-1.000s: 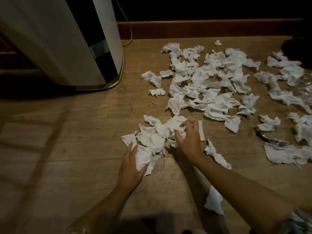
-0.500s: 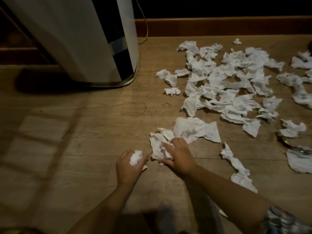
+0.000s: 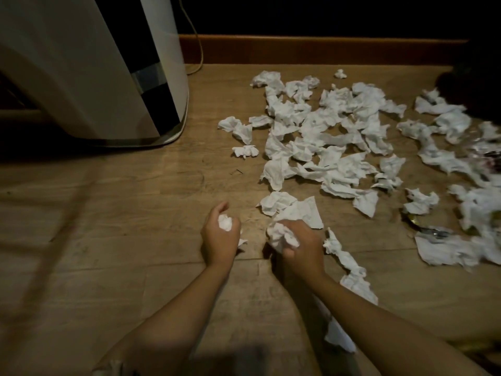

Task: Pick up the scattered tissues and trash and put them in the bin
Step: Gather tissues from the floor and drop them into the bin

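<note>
Several crumpled white tissues (image 3: 325, 137) lie scattered over the wooden floor (image 3: 135, 213), mostly in the middle and at the right. My left hand (image 3: 219, 240) is closed around a small wad of tissue (image 3: 225, 222) low over the floor. Beside it, my right hand (image 3: 301, 248) grips a larger bunched wad of tissue (image 3: 280, 236). Two flatter tissues (image 3: 292, 208) rest just beyond my right hand. A twisted strip of tissue (image 3: 349, 264) lies along my right forearm. No bin is plainly recognisable.
A tall white and black appliance (image 3: 108, 77) stands at the upper left, with a cord (image 3: 199, 50) running behind it. A wooden skirting board (image 3: 325, 50) closes off the far side. Shiny wrapper-like trash (image 3: 431, 232) lies among the tissues at the right.
Both hands gathered tissues from the near pile and closed on them. The near pile shrank to two flat pieces. The view shifted so the appliance sits further right.
</note>
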`<state>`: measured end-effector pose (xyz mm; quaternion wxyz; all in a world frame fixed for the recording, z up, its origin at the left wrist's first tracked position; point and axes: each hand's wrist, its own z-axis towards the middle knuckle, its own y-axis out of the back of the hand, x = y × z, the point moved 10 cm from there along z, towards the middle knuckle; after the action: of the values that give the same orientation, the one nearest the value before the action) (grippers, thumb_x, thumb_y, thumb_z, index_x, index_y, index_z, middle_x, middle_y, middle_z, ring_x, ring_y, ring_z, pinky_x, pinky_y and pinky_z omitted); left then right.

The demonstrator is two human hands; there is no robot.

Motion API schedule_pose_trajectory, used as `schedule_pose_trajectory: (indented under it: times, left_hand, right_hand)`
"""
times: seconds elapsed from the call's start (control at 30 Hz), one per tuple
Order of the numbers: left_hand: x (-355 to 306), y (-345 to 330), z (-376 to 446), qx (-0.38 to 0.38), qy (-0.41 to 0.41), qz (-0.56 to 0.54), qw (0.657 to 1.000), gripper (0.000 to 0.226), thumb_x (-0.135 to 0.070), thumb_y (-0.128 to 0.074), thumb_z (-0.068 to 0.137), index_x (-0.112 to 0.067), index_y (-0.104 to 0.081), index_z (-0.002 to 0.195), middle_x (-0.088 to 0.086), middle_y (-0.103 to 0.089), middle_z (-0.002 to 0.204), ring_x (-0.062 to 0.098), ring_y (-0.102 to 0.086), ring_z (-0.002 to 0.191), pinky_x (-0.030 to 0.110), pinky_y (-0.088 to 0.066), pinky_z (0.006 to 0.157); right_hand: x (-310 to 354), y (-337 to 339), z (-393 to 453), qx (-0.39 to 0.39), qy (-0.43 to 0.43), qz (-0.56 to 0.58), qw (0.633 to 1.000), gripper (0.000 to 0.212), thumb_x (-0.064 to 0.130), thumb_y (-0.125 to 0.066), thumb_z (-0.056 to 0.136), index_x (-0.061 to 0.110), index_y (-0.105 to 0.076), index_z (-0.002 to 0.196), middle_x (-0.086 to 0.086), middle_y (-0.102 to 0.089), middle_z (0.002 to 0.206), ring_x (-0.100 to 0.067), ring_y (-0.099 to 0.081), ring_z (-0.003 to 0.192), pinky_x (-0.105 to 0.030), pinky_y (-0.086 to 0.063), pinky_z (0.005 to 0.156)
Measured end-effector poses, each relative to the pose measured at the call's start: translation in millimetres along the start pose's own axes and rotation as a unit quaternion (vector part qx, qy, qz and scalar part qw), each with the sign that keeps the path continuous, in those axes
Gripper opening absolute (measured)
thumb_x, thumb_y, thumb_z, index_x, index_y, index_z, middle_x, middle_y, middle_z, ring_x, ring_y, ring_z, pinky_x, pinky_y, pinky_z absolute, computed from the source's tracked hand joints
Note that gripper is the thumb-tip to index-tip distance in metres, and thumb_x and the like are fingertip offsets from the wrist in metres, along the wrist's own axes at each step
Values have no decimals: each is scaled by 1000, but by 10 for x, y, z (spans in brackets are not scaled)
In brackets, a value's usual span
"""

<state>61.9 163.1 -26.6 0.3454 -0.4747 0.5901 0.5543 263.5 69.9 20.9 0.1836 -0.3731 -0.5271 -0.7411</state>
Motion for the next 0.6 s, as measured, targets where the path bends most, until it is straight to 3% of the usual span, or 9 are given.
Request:
schedule_pose_trajectory:
  times: [0.1,0.17,0.23,0.27,0.33,0.37,0.5,0.6]
  left_hand:
    - [-343,-338,47,43,-60,9,997,43,-24,-75,79,-34,-63,119,-13,-63,120,7,-57,111,27,-50,92]
    - [-569,-672,76,122,-136,56,982,47,-17,-72,83,-31,-60,126,-9,-57,129,9,-50,118,27,-44,98]
    - [-679,-1089,37,239,-223,159,932,57,-5,-63,86,-28,-52,137,-3,-42,147,18,-35,132,28,-29,112]
    - [-649,-1271,19,290,-247,221,898,62,-4,-61,87,-30,-47,141,-3,-33,154,21,-28,137,29,-24,114]
    - [-536,-1459,38,337,-271,316,844,68,-9,-61,88,-34,-36,146,-6,-29,156,24,-25,137,37,-28,112]
    - [-470,-1488,71,341,-276,341,832,67,-10,-59,90,-35,-34,147,-5,-36,153,24,-28,135,38,-32,110]
    - [-218,-1313,287,313,-244,329,857,46,-41,-63,88,-26,-58,131,6,-58,113,24,-44,113,31,-36,92]
    - [-232,-1055,495,263,-233,338,873,41,-53,-72,76,-17,-72,96,1,-57,90,20,-48,92,29,-35,77]
  right_hand:
    - [-241,286,151,-74,-58,8,996,38,27,-49,81,14,-68,110,-5,-66,101,-17,-61,89,-29,-49,69]
    - [-439,367,259,-85,-116,-36,989,40,32,-48,84,14,-64,117,-6,-60,102,-24,-60,90,-28,-44,68]
    - [-672,333,350,-58,-182,-84,978,53,50,-55,87,17,-56,128,-7,-56,112,-26,-58,103,-29,-43,75]
    - [-776,264,378,-26,-217,-102,970,69,61,-59,82,20,-49,136,-7,-53,122,-25,-54,112,-30,-43,82]
    - [-927,61,372,51,-270,-127,953,97,76,-63,69,22,-36,145,-7,-44,135,-25,-47,123,-35,-43,93]
    - [-970,-28,342,77,-280,-144,946,100,77,-64,66,22,-35,144,-7,-42,135,-26,-46,123,-37,-43,95]
    - [-932,-160,280,60,-212,-187,957,49,50,-67,82,21,-56,121,-2,-43,124,-20,-49,112,-26,-45,84]
    - [-819,-148,349,6,-175,-125,976,42,28,-73,81,17,-61,119,1,-49,129,-15,-50,116,-22,-42,93]
